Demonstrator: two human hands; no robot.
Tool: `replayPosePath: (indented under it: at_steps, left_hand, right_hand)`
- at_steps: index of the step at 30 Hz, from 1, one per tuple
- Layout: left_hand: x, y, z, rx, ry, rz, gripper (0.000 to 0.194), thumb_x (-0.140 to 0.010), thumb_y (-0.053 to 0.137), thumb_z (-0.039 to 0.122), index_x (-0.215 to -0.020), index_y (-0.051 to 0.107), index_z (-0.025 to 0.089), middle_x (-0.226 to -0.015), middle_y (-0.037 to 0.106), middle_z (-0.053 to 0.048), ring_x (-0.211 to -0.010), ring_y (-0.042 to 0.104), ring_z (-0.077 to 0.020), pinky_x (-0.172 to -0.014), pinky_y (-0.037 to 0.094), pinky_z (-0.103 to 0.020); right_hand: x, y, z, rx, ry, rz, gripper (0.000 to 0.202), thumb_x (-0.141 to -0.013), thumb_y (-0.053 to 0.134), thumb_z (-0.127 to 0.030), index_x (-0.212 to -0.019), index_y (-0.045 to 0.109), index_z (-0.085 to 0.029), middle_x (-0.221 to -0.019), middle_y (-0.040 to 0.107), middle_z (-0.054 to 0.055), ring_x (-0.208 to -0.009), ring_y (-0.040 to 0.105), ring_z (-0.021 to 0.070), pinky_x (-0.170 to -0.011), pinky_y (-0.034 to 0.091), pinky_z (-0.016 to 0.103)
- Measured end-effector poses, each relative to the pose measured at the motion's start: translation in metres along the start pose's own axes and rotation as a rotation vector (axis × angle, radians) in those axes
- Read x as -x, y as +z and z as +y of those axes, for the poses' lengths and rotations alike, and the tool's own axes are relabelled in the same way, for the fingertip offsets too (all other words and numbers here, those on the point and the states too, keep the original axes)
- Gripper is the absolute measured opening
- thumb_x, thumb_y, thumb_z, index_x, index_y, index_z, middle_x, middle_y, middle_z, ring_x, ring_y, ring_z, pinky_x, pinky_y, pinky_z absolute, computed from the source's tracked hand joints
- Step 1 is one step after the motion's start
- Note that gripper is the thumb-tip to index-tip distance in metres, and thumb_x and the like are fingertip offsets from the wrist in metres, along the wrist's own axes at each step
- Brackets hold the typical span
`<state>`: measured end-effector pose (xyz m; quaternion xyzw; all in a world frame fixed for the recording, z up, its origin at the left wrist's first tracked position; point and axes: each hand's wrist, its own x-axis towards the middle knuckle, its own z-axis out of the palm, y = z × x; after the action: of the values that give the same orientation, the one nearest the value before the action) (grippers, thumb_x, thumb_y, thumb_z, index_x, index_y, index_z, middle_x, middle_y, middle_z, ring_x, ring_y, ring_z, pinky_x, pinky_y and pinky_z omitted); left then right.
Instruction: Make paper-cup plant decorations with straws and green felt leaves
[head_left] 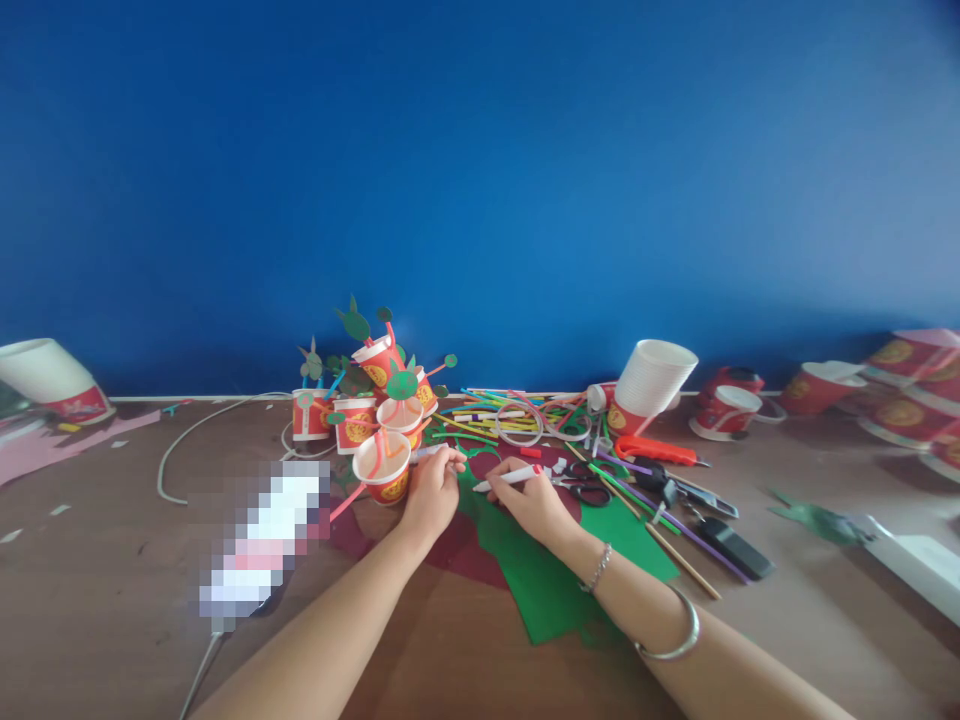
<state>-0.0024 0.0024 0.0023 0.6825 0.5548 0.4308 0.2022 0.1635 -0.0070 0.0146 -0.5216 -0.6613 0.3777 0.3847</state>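
Note:
My right hand [529,500] is closed round a white marker [510,478] with a red end, its tip pointing left over green paper scraps. My left hand [433,490] is just left of it, fingers pinched together. A pale stick-like thing [429,453] shows at these fingers; what they grip is too small to tell. Beside the left hand stands a red-and-white paper cup [381,478] with pink straws and a green paper cut-out [403,384] above. Under both hands lie a green sheet [544,590] and a dark red sheet [469,550].
Black-handled scissors [589,492], an orange tool [656,450] and a black key fob [727,545] lie to the right. Colourful straws [480,420] and stacked cups [651,385] stand at the back. A blurred-out device [266,545] with a cable is at left.

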Motion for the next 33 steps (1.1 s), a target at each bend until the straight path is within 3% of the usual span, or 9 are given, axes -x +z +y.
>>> replayPosePath:
  at_steps: [12, 33]
  left_hand:
    - [0.0003, 0.0005, -0.0003, 0.009, 0.02, 0.013, 0.027, -0.076, 0.039, 0.001, -0.083, 0.058, 0.02, -0.076, 0.065, -0.002, -0.081, 0.061, -0.0166, -0.076, 0.048, -0.031]
    - [0.0005, 0.0001, 0.0005, 0.001, -0.001, -0.002, 0.028, -0.076, 0.039, 0.0, -0.083, 0.058, 0.02, -0.077, 0.065, -0.002, -0.082, 0.061, -0.0169, -0.077, 0.048, -0.032]
  right_hand:
    - [-0.0021, 0.0018, 0.0053, -0.117, 0.031, 0.033, 0.018, -0.078, 0.053, -0.035, -0.069, 0.059, -0.02, -0.058, 0.063, 0.002, -0.055, 0.058, 0.0163, -0.049, 0.041, 0.025]
    - [-0.0004, -0.0003, 0.0017, -0.024, -0.015, -0.015, 0.017, -0.079, 0.052, -0.034, -0.076, 0.061, -0.02, -0.068, 0.068, 0.001, -0.064, 0.062, 0.0169, -0.058, 0.045, 0.026]
